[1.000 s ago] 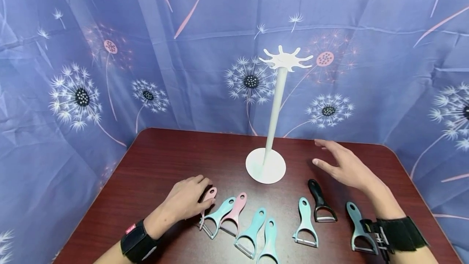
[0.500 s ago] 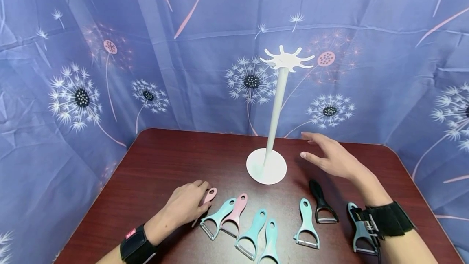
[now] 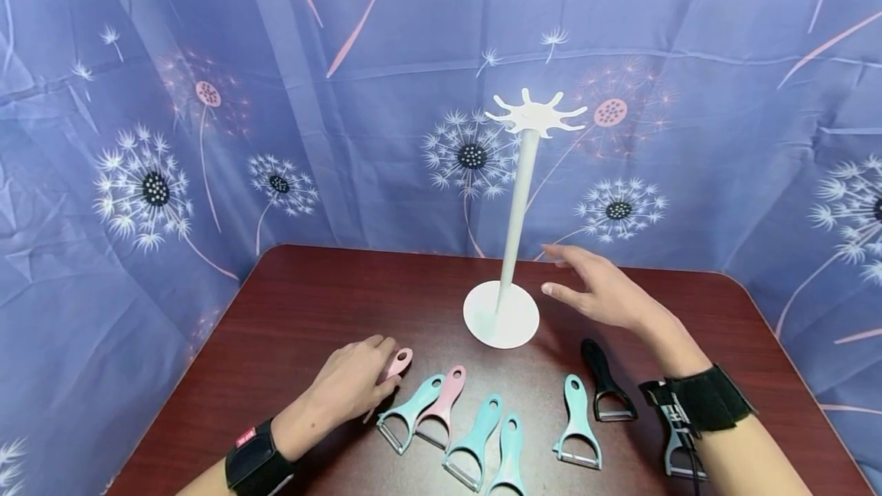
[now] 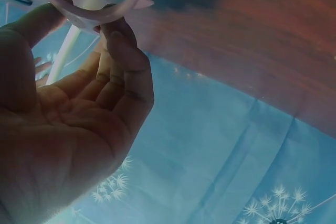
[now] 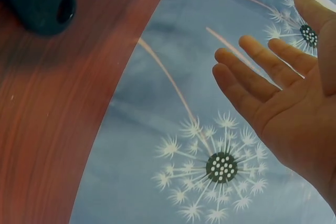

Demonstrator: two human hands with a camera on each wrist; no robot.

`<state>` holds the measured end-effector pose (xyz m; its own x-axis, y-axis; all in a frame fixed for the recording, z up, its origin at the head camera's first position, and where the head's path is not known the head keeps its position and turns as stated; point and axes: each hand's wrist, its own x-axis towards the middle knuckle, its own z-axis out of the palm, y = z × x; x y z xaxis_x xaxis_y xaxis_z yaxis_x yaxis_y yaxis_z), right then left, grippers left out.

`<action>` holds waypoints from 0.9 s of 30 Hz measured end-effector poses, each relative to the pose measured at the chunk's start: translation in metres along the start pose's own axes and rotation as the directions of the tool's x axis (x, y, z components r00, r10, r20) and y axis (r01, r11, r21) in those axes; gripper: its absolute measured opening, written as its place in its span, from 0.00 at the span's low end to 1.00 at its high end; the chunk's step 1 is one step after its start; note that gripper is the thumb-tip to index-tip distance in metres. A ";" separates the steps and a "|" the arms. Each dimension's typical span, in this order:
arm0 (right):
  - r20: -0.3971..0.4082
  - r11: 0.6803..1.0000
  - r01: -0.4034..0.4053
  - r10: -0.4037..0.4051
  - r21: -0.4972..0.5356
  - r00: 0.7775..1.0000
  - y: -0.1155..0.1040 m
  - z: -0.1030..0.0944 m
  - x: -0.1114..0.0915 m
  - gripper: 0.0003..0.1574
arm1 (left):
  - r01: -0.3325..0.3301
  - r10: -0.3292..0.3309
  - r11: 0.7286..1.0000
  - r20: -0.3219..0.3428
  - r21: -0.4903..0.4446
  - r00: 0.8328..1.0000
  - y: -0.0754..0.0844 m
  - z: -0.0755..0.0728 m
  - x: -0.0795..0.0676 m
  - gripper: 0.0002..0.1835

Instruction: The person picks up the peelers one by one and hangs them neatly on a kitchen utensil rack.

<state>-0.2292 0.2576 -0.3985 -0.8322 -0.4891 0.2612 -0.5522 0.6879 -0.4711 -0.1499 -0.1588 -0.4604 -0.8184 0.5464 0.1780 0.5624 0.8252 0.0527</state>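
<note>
"Pink peeler (image 3: 397, 365) in the L hand (image 3: 353, 377), right?"

"Yep, pinched btwn thumb & fingertips per the L wrist view; handle end pokes out past the hand. Can't tell if it's fully clear of the table (image 3: 331, 289)."

"R hand (image 3: 606, 289)?"

"Holds nada. Fingers spread loosely, thumb apart from them, near the white stand (image 3: 520, 205) but not touching."

"Progress, approx?"

"Early, I'd say: 1 peeler in hand, 0 hanging on the stand; its top arms (image 3: 537, 115) bear nothing. 7 others lie on the table, so prob. most of the work's left."

"Count pls?"

"8 peelers total. 2 pink, incl. the held one; second pink peeler (image 3: 449, 387) is right beside a pale teal peeler (image 3: 419, 398). Then 2 near the front edge of view: a mid-teal peeler (image 3: 485, 419) & a cut-off teal peeler (image 3: 510, 444). R side: a lone teal peeler (image 3: 575, 408), 1 black peeler (image 3: 598, 366), and a grey-blue peeler (image 3: 676, 438) partly hidden behind the R wristband (image 3: 713, 398)."

"So 2 pink, 5 teal/blue, 1 black?"

"Yep. Plus 1 stand, 1 table, and 2 bands w/ the L wristband (image 3: 260, 459)."
</note>
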 end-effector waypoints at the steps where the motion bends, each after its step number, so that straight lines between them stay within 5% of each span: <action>1: 0.001 1.000 0.008 -0.008 0.009 1.000 -0.001 0.001 0.002 0.41 | 0.000 0.000 1.000 -0.007 0.003 1.000 0.001 -0.001 0.000 0.17; 18: 0.051 0.960 0.008 -0.023 0.280 0.998 -0.012 0.014 0.022 0.39 | -0.009 0.000 0.996 -0.112 -0.084 0.994 0.016 -0.023 0.009 0.20; 27: 0.051 0.874 0.006 -0.036 0.486 0.998 -0.026 0.014 0.031 0.32 | -0.007 -0.012 0.990 -0.136 -0.141 0.991 0.025 -0.031 0.018 0.20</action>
<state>-0.2396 0.2166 -0.3901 -0.8083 -0.5402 0.2342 -0.4629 0.3374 -0.8197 -0.1471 -0.1325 -0.4258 -0.8015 0.5120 0.3089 0.5793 0.7928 0.1892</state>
